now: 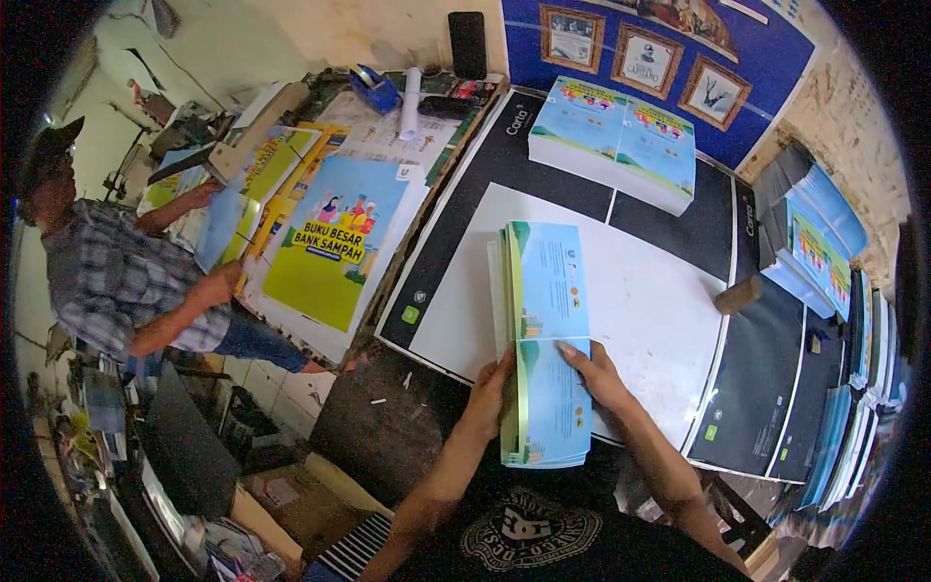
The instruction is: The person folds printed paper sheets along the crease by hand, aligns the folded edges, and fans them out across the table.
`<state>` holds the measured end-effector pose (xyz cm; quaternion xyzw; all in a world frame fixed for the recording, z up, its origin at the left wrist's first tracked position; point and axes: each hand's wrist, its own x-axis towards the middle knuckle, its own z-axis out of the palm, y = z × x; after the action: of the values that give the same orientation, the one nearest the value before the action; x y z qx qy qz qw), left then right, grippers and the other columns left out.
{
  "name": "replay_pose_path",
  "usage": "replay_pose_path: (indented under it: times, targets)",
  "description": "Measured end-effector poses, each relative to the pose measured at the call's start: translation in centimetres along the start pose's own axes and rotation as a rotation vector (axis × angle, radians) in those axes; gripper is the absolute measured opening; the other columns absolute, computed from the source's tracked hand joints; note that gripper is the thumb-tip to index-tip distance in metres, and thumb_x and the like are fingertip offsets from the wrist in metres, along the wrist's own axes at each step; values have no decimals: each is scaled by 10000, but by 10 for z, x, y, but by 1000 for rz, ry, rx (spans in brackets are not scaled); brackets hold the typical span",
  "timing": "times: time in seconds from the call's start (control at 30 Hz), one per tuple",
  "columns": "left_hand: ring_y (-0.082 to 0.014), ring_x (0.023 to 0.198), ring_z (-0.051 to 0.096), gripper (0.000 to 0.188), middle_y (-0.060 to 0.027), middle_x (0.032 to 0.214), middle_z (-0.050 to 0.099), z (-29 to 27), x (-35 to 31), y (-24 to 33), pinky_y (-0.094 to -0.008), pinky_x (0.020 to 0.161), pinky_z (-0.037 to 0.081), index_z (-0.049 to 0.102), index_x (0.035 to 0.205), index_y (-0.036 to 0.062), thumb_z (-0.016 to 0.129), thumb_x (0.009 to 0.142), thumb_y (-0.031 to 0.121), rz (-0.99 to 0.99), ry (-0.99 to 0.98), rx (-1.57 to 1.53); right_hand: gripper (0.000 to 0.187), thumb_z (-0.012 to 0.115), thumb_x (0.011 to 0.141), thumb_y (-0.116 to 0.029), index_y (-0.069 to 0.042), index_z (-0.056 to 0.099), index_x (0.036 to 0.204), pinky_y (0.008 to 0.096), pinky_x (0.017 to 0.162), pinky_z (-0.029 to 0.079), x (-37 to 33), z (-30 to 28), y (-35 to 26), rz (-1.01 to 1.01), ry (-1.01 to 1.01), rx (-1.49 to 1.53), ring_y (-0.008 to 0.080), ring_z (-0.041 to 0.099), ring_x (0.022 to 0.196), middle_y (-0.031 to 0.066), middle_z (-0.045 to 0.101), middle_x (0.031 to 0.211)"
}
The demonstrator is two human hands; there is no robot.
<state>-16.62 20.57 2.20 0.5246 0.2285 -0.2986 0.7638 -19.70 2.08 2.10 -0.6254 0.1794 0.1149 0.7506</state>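
Observation:
Both my hands grip a long, narrow stack of printed covers (550, 291), light blue with green edges, held near my body over the front of the work table. My left hand (493, 390) is closed around its left side, with the fingers partly hidden behind it. On the right edge, my right hand (599, 376) lays its thumb on the top face; its other fingers are out of sight underneath. Beneath the far part of the stack lies a large white sheet (640, 281) on a black board (436, 262).
Two thick piles of printed booklets (611, 136) stand at the back of the table. A small brown block (739, 295) sits on the right, near more stacked booklets (815, 242). At left, a co-worker (116, 262) handles sheets beside a large blue-and-yellow poster (335, 242). A cardboard box (301, 504) is lower left.

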Motion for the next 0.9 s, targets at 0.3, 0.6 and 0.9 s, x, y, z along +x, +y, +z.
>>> replay_pose_path:
  times: [0.3, 0.6, 0.9]
  targets:
    - [-147, 886, 655, 490, -90, 979, 695, -12, 9, -9, -310, 772, 547, 650, 1112, -13, 632, 971, 456, 45, -167, -73, 796, 694, 907, -514, 142, 481, 1305, 352, 885, 537, -5, 2, -3, 109, 123, -39, 225, 646, 997, 214, 649, 1137]
    - [-160, 893, 656, 508, -85, 1026, 693, -21, 20, -14, -311, 790, 542, 643, 1128, -8, 614, 975, 475, -16, -208, -24, 852, 717, 886, -521, 155, 442, 1324, 351, 890, 535, -3, 3, -1, 148, 148, -38, 236, 639, 1024, 231, 632, 1172]
    - [-142, 907, 638, 470, -67, 1029, 684, -20, 21, -26, -297, 778, 531, 636, 1141, -24, 585, 1009, 425, 93, 72, 31, 667, 716, 903, -462, 122, 592, 1199, 352, 861, 546, -4, 7, -7, 56, 74, 22, 226, 673, 926, 185, 698, 1052]
